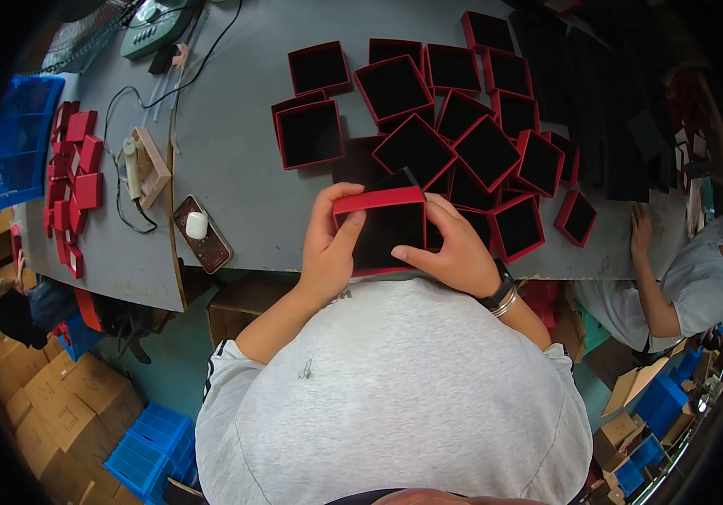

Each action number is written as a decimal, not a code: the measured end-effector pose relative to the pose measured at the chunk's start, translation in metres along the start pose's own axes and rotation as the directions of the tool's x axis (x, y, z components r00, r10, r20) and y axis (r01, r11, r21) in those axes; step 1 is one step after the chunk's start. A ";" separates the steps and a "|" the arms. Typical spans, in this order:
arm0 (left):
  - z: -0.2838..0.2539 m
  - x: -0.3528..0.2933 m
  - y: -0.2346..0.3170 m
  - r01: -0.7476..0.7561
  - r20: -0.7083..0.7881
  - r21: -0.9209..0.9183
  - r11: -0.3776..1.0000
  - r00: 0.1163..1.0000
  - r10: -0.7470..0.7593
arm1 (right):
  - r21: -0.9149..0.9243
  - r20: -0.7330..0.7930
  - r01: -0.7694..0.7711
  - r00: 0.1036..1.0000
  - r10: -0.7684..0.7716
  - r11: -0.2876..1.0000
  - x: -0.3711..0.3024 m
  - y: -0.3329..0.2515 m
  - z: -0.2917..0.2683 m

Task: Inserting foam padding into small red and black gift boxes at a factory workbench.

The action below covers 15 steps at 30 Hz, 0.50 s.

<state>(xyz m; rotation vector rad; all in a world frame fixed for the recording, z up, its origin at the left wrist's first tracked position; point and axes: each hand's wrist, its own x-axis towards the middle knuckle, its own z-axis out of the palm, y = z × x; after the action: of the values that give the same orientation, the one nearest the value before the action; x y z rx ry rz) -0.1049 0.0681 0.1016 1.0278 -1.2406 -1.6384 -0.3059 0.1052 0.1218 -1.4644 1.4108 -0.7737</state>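
Close to my body, at the table's near edge, I hold a red box (378, 200) with a black inside, tipped so that one red wall faces up. My left hand (330, 248) grips its left end, thumb on the near side of that wall. At its right end, my right hand (465, 254) has its fingers behind the wall and the thumb reaching over the inside. A black flap or insert (397, 178) shows just beyond the wall; how it joins the box I cannot tell. Right beyond lie many open red boxes with black insides (414, 151), some overlapping.
Small red boxes (88, 191) are heaped at the left by a blue crate (29, 135). A phone with a white case on it (202, 234), a glue gun (132, 168) and its cable lie nearer. Black sheets (597, 109) cover the right side, where another person's hand (641, 231) rests.
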 end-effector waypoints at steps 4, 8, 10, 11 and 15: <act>0.000 0.002 -0.004 -0.052 -0.046 -0.055 0.997 0.998 0.049 | -0.022 0.059 -0.070 0.996 0.071 0.997 -0.002 0.001 0.002; 0.001 0.003 -0.003 -0.144 -0.009 0.088 0.986 0.989 0.145 | -0.030 0.046 -0.093 0.995 0.094 0.995 0.000 0.001 0.003; -0.003 0.002 -0.004 -0.086 -0.029 0.056 0.995 0.996 0.088 | -0.087 0.061 -0.042 0.997 0.047 0.995 0.001 -0.001 0.005; -0.004 0.002 -0.004 -0.086 -0.028 0.052 0.995 0.996 0.087 | -0.090 0.060 -0.044 0.997 0.049 0.995 0.002 -0.001 0.004; -0.007 0.000 -0.004 -0.019 -0.021 0.048 0.999 1.000 0.020 | -0.166 0.130 -0.090 0.985 0.113 0.982 0.003 0.001 0.005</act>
<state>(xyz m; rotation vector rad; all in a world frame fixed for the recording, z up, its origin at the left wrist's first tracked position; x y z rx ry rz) -0.0986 0.0663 0.0960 1.0573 -1.2774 -1.5859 -0.3013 0.1032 0.1181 -1.5239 1.4554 -0.4943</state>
